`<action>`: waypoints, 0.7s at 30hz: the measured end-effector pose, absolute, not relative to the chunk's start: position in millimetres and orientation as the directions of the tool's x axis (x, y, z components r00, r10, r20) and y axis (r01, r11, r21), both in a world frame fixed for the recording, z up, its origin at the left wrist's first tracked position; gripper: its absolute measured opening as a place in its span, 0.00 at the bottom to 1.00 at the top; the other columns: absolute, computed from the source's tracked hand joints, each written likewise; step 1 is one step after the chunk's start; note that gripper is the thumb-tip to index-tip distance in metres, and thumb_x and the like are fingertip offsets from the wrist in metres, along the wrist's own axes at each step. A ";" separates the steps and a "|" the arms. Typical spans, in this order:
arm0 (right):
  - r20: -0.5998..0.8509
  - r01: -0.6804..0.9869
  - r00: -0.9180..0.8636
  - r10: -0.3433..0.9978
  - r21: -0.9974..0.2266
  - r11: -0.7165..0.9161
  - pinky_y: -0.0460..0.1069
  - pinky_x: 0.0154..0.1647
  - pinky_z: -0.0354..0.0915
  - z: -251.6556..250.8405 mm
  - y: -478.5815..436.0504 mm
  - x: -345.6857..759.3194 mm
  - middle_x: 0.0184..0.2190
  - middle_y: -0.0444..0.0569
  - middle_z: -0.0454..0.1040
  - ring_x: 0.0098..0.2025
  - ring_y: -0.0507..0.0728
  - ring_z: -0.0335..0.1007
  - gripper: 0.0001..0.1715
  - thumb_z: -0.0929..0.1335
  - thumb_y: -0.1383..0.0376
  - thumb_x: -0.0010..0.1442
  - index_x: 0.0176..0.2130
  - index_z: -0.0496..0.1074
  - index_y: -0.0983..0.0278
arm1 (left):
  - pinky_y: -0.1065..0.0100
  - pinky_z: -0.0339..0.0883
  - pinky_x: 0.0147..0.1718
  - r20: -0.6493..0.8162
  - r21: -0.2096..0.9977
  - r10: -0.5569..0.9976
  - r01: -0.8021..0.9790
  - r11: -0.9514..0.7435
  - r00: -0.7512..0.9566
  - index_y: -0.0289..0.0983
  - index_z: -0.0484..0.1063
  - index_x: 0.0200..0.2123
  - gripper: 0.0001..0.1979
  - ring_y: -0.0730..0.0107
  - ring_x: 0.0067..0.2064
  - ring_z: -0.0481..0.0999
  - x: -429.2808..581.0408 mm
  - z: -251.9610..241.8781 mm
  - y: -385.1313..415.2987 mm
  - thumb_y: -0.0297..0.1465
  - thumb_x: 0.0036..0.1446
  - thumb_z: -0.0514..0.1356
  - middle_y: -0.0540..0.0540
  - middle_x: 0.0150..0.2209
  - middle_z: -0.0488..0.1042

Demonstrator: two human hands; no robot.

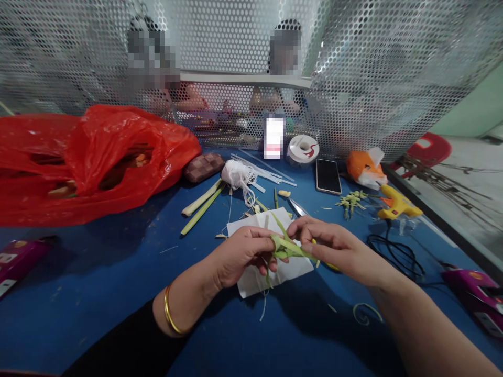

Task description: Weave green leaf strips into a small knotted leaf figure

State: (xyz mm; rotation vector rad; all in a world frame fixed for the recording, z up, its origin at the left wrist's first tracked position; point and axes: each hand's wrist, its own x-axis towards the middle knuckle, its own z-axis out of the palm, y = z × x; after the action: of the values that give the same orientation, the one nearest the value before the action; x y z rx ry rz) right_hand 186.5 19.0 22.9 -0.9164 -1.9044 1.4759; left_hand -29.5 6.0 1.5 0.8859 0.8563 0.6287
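Both hands meet over a white sheet of paper [257, 277] on the blue table [98, 293]. My left hand [241, 254], with a gold bangle on its wrist, pinches a folded piece of green palm leaf strips [286, 247]. My right hand [336, 248] grips the same leaf piece from the right, fingers closed on it. Loose strip ends hang down from the piece over the paper.
A big red plastic bag [90, 157] fills the left. Around lie long leaf strips [202, 204], white thread [236, 175], scissors [298, 209], a phone [328, 175], a tape roll [302, 149], a yellow glue gun [396, 205] with black cord [396, 254], and a purple device [477, 296]. People sit behind a perforated metal screen [373, 78].
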 end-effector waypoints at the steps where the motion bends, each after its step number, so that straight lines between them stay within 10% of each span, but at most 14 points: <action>1: 0.025 0.187 -0.620 0.784 -0.966 0.179 0.53 0.44 0.62 23.2 19.1 187.3 0.43 0.54 0.71 0.43 0.59 0.67 0.19 0.68 0.53 0.62 0.26 0.68 0.63 | 0.78 0.60 0.17 -0.373 0.857 0.766 -0.123 0.501 0.523 0.32 0.80 0.34 0.10 0.78 0.21 0.72 -29.8 2.0 6.0 0.27 0.50 0.59 0.44 0.27 0.78; 21: 0.113 0.238 -0.659 0.744 -0.907 0.349 0.54 0.49 0.62 27.0 18.7 192.5 0.45 0.52 0.69 0.47 0.59 0.66 0.13 0.65 0.62 0.66 0.28 0.67 0.61 | 0.72 0.63 0.19 -0.372 0.797 0.719 -0.195 0.572 0.587 0.29 0.79 0.37 0.17 0.71 0.26 0.70 -30.0 3.9 5.0 0.35 0.54 0.56 0.39 0.29 0.77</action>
State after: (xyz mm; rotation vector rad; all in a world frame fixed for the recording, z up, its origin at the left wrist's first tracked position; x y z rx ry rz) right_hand 192.5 18.7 27.0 -0.8532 -2.0980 1.2835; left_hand -30.0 5.0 3.9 0.7844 0.7618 0.6018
